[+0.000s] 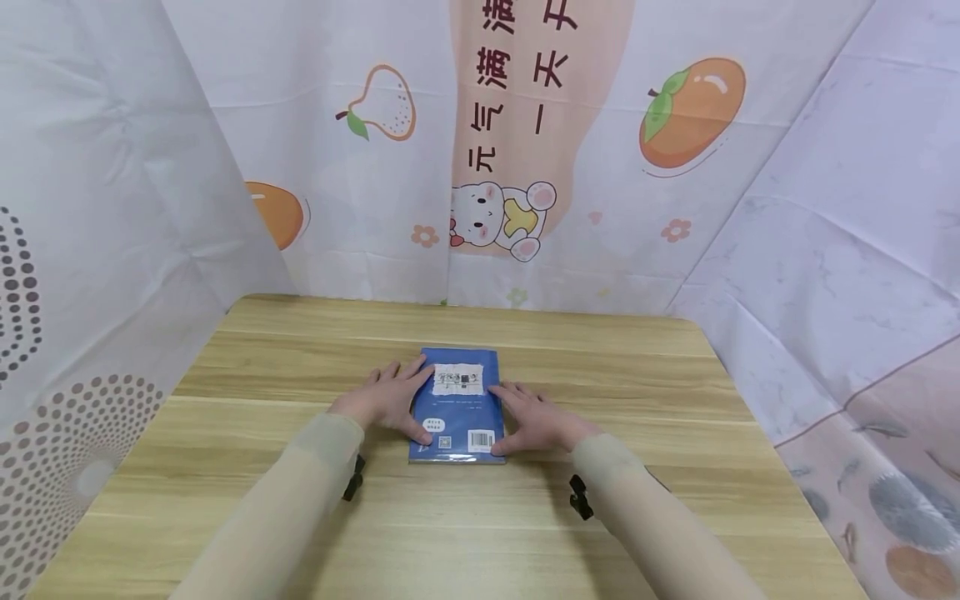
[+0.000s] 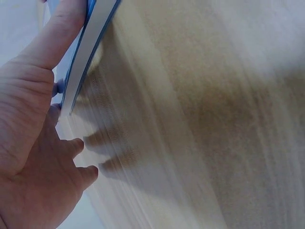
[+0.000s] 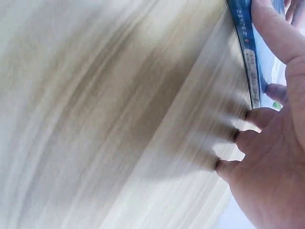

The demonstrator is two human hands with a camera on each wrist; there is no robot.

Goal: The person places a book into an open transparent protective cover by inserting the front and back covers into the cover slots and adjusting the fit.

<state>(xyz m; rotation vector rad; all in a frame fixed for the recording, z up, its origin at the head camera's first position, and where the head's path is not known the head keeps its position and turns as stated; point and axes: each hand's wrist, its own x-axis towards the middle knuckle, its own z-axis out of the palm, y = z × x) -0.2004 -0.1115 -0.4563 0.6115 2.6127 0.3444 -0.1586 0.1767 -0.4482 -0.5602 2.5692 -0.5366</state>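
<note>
A blue book [image 1: 468, 417] lies on the wooden table with its barcode side up, a white label near its top and a barcode at its lower right. My left hand [image 1: 390, 400] rests along its left side, thumb and index finger over the cover's edge. On the opposite side, my right hand [image 1: 536, 421] touches the cover with thumb and index fingertips. In the left wrist view the pale page edges of the book [image 2: 88, 52] show beside the thumb, lower fingers spread at the tabletop. The right wrist view shows the printed spine [image 3: 248, 52] beside my fingers.
The wood-grain table [image 1: 465, 533] extends around the book on all sides. Behind it hangs a white cloth [image 1: 300, 83] printed with fruit, a cartoon bear and characters. More patterned cloth [image 1: 862, 208] borders the right side, and a dotted cloth [image 1: 97, 292] the left.
</note>
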